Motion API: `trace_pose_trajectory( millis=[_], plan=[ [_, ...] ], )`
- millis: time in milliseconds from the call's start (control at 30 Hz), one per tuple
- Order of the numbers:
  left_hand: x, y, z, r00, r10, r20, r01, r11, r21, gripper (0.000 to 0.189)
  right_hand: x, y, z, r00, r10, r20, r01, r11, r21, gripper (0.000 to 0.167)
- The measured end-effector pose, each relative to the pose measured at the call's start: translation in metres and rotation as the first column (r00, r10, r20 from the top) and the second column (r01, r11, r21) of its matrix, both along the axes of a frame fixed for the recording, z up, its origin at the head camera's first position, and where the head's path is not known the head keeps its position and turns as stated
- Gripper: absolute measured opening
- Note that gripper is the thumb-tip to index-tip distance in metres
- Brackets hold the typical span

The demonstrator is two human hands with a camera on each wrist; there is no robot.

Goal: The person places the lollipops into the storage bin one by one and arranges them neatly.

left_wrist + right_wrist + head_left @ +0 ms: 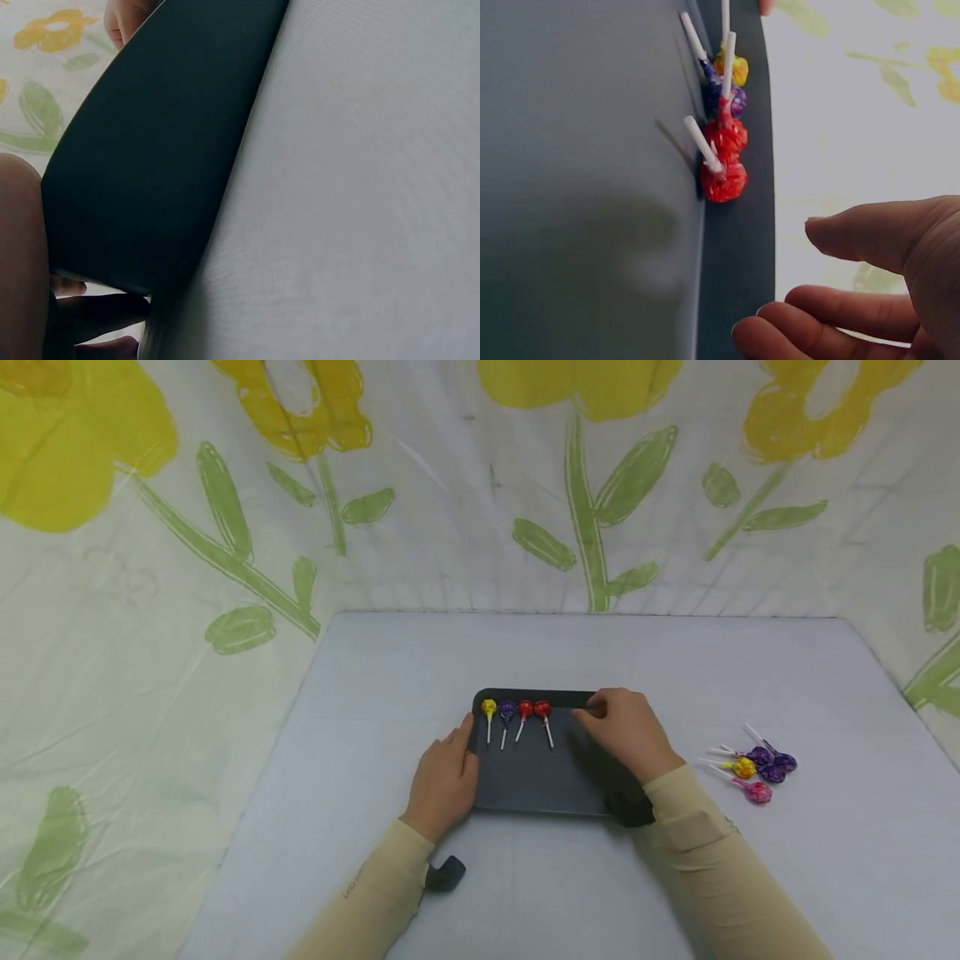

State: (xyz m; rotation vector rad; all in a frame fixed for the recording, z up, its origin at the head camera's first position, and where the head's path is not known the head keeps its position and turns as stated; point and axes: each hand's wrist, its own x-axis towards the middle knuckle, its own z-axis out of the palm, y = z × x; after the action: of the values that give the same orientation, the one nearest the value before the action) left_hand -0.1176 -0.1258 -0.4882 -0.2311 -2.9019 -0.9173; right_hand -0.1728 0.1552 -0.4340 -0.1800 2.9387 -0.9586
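Observation:
A dark rectangular baking tray [540, 785] lies on the table. Along its far wall, from left to right, are a yellow lollipop [489, 708], a purple lollipop [507, 710] and two red lollipops [543, 710], sticks toward the person. My left hand [444, 781] holds the tray's left side, thumb at the rim and fingers along the outer wall. Over the far right part of the tray is my right hand [626, 731]; its thumb and fingers [847, 311] are apart with nothing between them, just right of the nearer red lollipop [724, 184].
A loose pile on the table right of the tray has several purple lollipops [784, 762], a yellow one [744, 767] and a pink one [757, 792]. Behind the white table [420, 652] hangs a flower-painted sheet [442, 527]. Dark wrist mounts [446, 874] project below the sleeves.

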Motion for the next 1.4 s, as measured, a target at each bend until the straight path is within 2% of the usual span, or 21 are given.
trace_pose_trajectory(
  millis=[600, 1067, 1400],
  plan=[
    [0.001, 0.001, -0.003, 0.999, 0.018, 0.032, -0.018, 1.0, 0.004, 0.057, 0.008, 0.013, 0.002, 0.999, -0.029, -0.029, 0.029, 0.999, 0.017, 0.039],
    [0.001, 0.003, -0.002, 0.999, 0.031, 0.033, -0.03, 0.999, -0.016, 0.056, 0.021, 0.023, 0.004, 0.998, -0.054, -0.014, 0.053, 0.999, -0.006, 0.039],
    [0.001, 0.002, -0.002, 1.0, 0.023, 0.006, -0.023, 1.0, -0.019, 0.056, 0.03, 0.033, 0.009, 0.997, -0.071, -0.007, 0.071, 0.997, -0.004, 0.039]
  ],
)
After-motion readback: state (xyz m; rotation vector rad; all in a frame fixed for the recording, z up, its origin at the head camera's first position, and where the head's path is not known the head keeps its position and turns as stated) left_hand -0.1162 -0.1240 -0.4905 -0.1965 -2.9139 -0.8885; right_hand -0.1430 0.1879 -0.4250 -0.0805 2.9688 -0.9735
